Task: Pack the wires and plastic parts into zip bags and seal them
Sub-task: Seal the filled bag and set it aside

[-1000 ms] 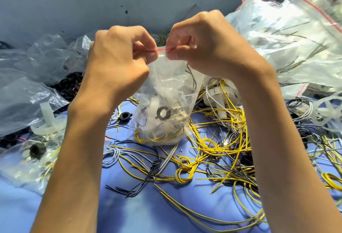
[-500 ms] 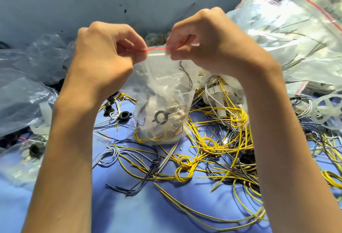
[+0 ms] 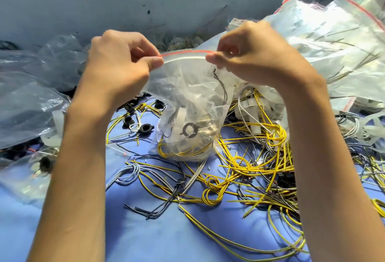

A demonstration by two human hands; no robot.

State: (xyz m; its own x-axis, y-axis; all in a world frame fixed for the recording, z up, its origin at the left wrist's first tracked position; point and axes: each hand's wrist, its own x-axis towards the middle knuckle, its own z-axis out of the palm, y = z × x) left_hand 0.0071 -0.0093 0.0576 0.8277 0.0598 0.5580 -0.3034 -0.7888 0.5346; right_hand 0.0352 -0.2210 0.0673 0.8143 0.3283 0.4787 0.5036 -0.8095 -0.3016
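Zip bag: one clear, crinkled, thin plastic zip bag point(image 3: 187, 95), held up at the middle of the view over the counter point(image 3: 166, 236); its bulging bottom hangs down among the loose wires.
Axis: long axis upright, mouth on top; the red zip strip point(image 3: 185, 52) runs left to right, nearly level and stretched taut.
Left hand point(image 3: 116, 64): thumb and curled fingers pinch the strip's left end.
Right hand point(image 3: 256, 57): pinches the strip's right end in the same way.
Inside the bag: one black notched plastic ring point(image 3: 190, 129), coiled yellow wires point(image 3: 179, 151), pale plastic pieces, one thin dark wire.
Loose wires: a tangle of glossy yellow wires point(image 3: 250, 164) to the right, grey looped wires point(image 3: 129, 174) in front; too many to count.
Black plastic parts point(image 3: 145, 128): two clear round ones beside the left forearm.
Counter: smooth blue surface.
Other bags: crumpled clear piles on the left point(image 3: 25, 105) and right point(image 3: 333, 43).
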